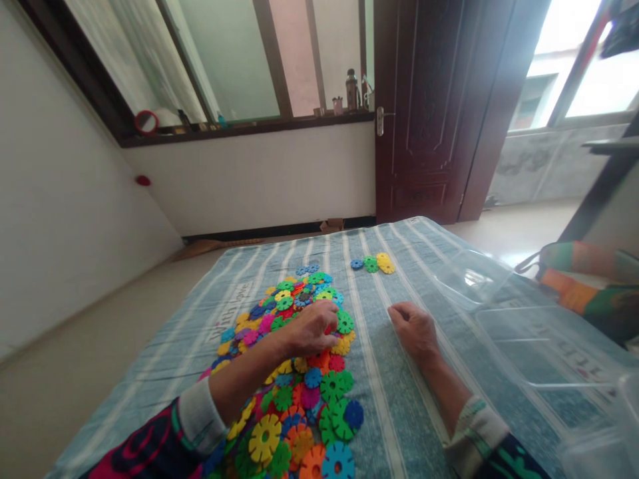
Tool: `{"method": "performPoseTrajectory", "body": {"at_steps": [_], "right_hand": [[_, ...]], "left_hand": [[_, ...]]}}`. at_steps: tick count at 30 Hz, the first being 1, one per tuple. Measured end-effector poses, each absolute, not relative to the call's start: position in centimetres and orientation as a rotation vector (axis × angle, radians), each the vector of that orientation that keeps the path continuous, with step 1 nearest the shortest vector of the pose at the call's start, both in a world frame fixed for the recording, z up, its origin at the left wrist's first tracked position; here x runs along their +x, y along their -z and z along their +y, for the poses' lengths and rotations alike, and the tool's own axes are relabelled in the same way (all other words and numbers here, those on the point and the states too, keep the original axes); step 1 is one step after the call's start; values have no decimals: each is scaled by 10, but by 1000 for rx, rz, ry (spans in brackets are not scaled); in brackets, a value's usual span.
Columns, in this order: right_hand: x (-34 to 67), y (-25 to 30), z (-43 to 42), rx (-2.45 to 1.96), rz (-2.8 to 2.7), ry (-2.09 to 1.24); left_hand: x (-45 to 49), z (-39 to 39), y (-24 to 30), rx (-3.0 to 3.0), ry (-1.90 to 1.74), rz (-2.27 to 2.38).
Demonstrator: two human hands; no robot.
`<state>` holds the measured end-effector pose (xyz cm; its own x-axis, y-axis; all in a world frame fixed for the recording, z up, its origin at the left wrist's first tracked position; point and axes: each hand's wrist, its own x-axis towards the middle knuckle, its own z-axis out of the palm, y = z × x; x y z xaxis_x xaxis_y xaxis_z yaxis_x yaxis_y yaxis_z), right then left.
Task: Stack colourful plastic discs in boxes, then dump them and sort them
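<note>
My left hand (313, 327) is over a pile of colourful notched plastic discs (265, 438), its fingers bent down into it. Between thumb and fingers shows a bit of a red disc (329, 328). Green and yellow discs lie right beside the fingertips. My right hand (415, 330) rests on the striped bedspread (372, 372), right of the pile, fingers curled closed; whatever may be inside is hidden. Beyond both hands a short row holds a blue disc (356, 264), a green disc (371, 265) and overlapping yellow discs (385, 263). Small blue discs (307, 270) lie at the pile's far end.
Clear plastic containers (542, 384) stand on the bed's right side, with a clear lid or tray (472, 276) farther back. A multicoloured cloth item (574, 286) lies at the right edge. Past the bed are a dark red door (424, 133) and a window ledge (259, 126) with small items.
</note>
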<state>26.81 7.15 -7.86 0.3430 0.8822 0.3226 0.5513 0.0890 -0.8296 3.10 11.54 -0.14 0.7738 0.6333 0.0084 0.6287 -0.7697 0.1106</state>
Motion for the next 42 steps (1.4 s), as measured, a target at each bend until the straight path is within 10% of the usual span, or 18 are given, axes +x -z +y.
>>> {"method": "performPoseTrajectory", "body": {"at_steps": [42], "right_hand": [[263,81,80,-1558,-1313,-346]], "left_hand": [[170,251,22,2568,-322,1636]]}}
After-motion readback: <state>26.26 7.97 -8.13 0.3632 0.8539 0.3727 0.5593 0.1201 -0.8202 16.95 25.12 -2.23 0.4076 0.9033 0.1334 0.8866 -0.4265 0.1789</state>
